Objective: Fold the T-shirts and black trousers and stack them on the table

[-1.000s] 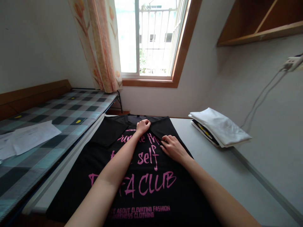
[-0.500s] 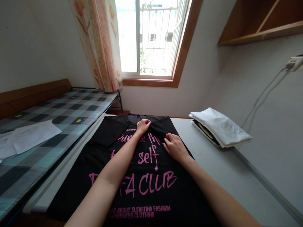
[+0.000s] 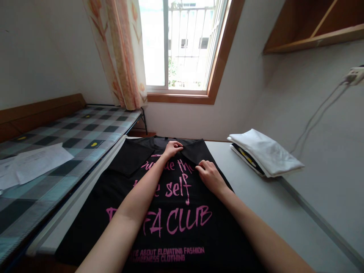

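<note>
A black T-shirt (image 3: 182, 220) with pink lettering lies spread front up, its collar at the far end. Both sleeves are folded inward over the chest, the left sleeve (image 3: 129, 159) lying flat by itself. My left hand (image 3: 172, 149) reaches across the chest to just below the collar, thumb and fingers closed on the inner edge of the right sleeve (image 3: 196, 151). Lower down, my right hand (image 3: 209, 173) has its curled fingers closed at the near corner of that same sleeve. My left forearm hides part of the lettering.
The shirt lies on a white table (image 3: 256, 204). Folded clothes (image 3: 263, 151), white on top, rest at the table's right. On the left stands a bed with a checkered mattress (image 3: 93, 129) and paper sheets (image 3: 36, 163). A wooden shelf (image 3: 315, 41) juts out at upper right.
My left hand has shifted very slightly to the right along the sleeve edge, its fingers a little flatter. My right hand stays at the sleeve corner with its fingers slightly more drawn in.
</note>
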A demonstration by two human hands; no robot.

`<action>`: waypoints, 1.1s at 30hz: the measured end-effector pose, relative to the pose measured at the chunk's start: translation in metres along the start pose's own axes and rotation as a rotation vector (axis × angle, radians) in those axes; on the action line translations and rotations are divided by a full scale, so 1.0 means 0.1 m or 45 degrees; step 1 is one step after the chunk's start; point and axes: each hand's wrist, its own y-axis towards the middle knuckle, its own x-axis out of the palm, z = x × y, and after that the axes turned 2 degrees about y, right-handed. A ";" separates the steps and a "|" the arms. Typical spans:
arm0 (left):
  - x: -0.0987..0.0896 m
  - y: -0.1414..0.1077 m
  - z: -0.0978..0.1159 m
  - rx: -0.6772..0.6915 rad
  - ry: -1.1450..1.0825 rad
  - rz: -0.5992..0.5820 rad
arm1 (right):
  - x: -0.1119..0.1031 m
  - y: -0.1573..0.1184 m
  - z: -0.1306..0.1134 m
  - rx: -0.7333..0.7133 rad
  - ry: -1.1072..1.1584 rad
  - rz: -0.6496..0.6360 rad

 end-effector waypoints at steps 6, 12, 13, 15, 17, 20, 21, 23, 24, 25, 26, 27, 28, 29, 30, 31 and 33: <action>0.02 0.04 -0.04 -0.013 0.079 0.147 | -0.04 0.00 -0.03 -0.050 -0.093 -0.026; 0.04 0.02 -0.08 0.014 0.321 0.210 | -0.07 0.02 -0.08 -0.054 -0.133 -0.149; 0.04 0.02 -0.08 0.015 0.347 0.216 | -0.08 0.02 -0.09 -0.034 -0.132 -0.164; 0.06 0.01 -0.08 0.016 0.400 0.223 | -0.10 0.02 -0.10 -0.014 -0.120 -0.189; 0.06 0.00 -0.08 0.019 0.435 0.228 | -0.12 0.02 -0.11 -0.018 -0.098 -0.203; 0.06 -0.01 -0.08 0.024 0.452 0.224 | -0.11 0.02 -0.11 -0.046 -0.061 -0.200; 0.06 -0.01 -0.07 0.024 0.453 0.219 | -0.10 0.01 -0.10 -0.056 -0.045 -0.190; 0.06 -0.01 -0.07 0.026 0.456 0.212 | -0.08 0.01 -0.08 -0.079 0.005 -0.159; 0.05 -0.01 -0.07 0.030 0.461 0.210 | -0.07 0.00 -0.08 -0.092 0.040 -0.144; 0.05 -0.01 -0.07 0.035 0.468 0.208 | -0.06 0.00 -0.07 -0.103 0.078 -0.131; 0.05 -0.01 -0.07 0.039 0.477 0.206 | -0.06 0.00 -0.06 -0.112 0.115 -0.122; 0.06 -0.01 -0.07 0.041 0.486 0.203 | -0.06 0.00 -0.06 -0.117 0.149 -0.117; 0.06 -0.02 -0.06 0.039 0.495 0.200 | -0.07 0.00 -0.06 -0.118 0.179 -0.117; 0.06 -0.02 -0.06 0.033 0.503 0.199 | -0.08 0.00 -0.06 -0.119 0.206 -0.124; 0.07 -0.02 -0.05 0.024 0.513 0.200 | -0.09 0.00 -0.05 -0.118 0.234 -0.134; 0.07 -0.03 -0.04 0.011 0.528 0.206 | -0.10 -0.01 -0.05 -0.113 0.265 -0.145; 0.08 -0.05 -0.03 -0.015 0.581 0.223 | -0.11 -0.01 -0.04 -0.086 0.352 -0.156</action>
